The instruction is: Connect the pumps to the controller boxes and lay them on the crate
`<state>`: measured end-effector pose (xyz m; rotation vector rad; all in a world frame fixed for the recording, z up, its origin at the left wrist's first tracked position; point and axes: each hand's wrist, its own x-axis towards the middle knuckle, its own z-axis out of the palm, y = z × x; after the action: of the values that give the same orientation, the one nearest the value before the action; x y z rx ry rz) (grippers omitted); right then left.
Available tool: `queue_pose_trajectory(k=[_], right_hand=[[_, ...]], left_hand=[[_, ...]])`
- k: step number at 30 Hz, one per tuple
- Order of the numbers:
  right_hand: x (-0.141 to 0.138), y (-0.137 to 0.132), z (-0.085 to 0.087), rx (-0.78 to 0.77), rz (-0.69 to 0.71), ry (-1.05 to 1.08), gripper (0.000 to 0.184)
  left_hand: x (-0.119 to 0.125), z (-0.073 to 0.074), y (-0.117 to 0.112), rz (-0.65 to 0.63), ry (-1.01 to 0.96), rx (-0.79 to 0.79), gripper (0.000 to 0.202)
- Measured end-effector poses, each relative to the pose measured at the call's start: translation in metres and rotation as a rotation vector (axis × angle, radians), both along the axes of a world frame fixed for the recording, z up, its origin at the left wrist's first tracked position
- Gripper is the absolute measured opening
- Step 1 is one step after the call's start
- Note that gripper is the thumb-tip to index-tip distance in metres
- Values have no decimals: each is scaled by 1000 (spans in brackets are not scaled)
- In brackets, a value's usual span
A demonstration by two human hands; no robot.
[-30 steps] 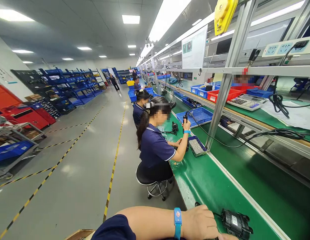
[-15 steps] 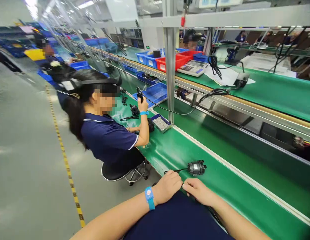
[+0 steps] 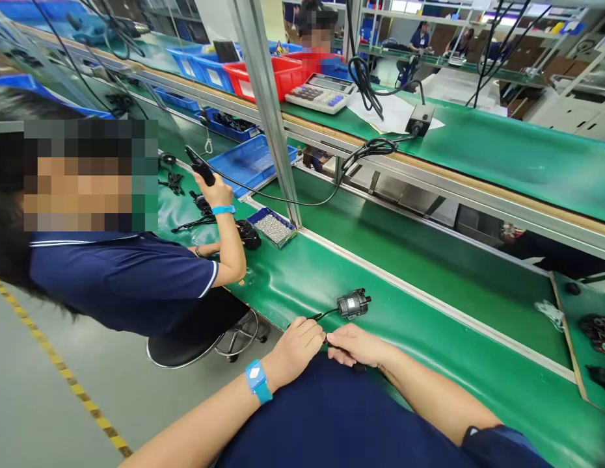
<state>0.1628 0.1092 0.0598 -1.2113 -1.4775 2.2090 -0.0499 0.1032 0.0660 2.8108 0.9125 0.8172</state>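
Observation:
A small black motor-like unit with a pale label lies on the green bench top, just beyond my hands. Its black cable runs left and down behind my left hand. My left hand, with a blue wrist strap, is closed, back upward, over the cable. Close beside it, my right hand pinches a thin dark stretch of cable with thumb and forefinger. Both hands are held near my body at the bench edge. The cable end is hidden by my fingers.
At the left a co-worker holds a black tool on a cord. A tray of small metal parts stands by the metal post. Blue and red bins and a calculator sit on the upper shelf.
The view has swung to the right, so the co-worker and bench items appear farther left. My hands stay together at the cable; more of the right hand's curled fingers shows.

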Motion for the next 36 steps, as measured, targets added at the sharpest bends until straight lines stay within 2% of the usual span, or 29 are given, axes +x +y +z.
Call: queue_pose_trajectory(k=[3, 5, 7, 10, 15, 18, 21, 23, 25, 26, 28, 29, 30, 31, 33, 35, 36], right_hand=[[-3, -3, 4, 348, -143, -155, 51], [-6, -5, 5, 443, -204, -187, 46], [-6, -4, 3, 341, -164, -131, 48], [-3, 0, -1, 97, -101, -9, 59], [1, 9, -6, -192, -117, 118, 66], [5, 17, -6, -276, -119, 124, 68], [15, 28, -2, -310, -181, 142, 68], [26, 36, 4, -326, -243, 158, 67], [35, 44, 11, -344, -265, 192, 63], [38, 47, 14, -359, -260, 217, 61], [41, 53, 18, -411, -235, 278, 57], [40, 55, 20, -454, -222, 310, 55], [39, 56, 21, -504, -211, 341, 53], [37, 58, 23, -555, -200, 367, 52], [35, 61, 23, -625, -194, 395, 49], [37, 67, 22, -578, -221, 362, 48], [39, 73, 19, -497, -244, 313, 48]], left_hand=[[-1, 0, 4, 6, 21, -6, 18], [-2, -2, 5, 3, 26, -10, 17], [-3, -3, 4, -5, 10, -11, 17], [-2, -3, 5, -22, -20, -9, 15], [4, 5, 15, -37, -41, 40, 16], [7, 8, 17, -11, -47, 82, 16], [4, 4, 8, 136, -129, 73, 30], [3, -6, 1, 253, -247, -70, 38], [10, -20, -1, 290, -302, -389, 41], [17, -27, 0, 259, -288, -583, 51], [41, -39, 7, 117, -236, -906, 91], [55, -44, 11, 34, -228, -1007, 111], [71, -47, 16, -38, -240, -1061, 121], [86, -50, 19, -92, -264, -1089, 118], [109, -51, 22, -133, -344, -1123, 99], [119, -50, 18, -135, -438, -1193, 86], [119, -49, 14, -113, -506, -1248, 86]])
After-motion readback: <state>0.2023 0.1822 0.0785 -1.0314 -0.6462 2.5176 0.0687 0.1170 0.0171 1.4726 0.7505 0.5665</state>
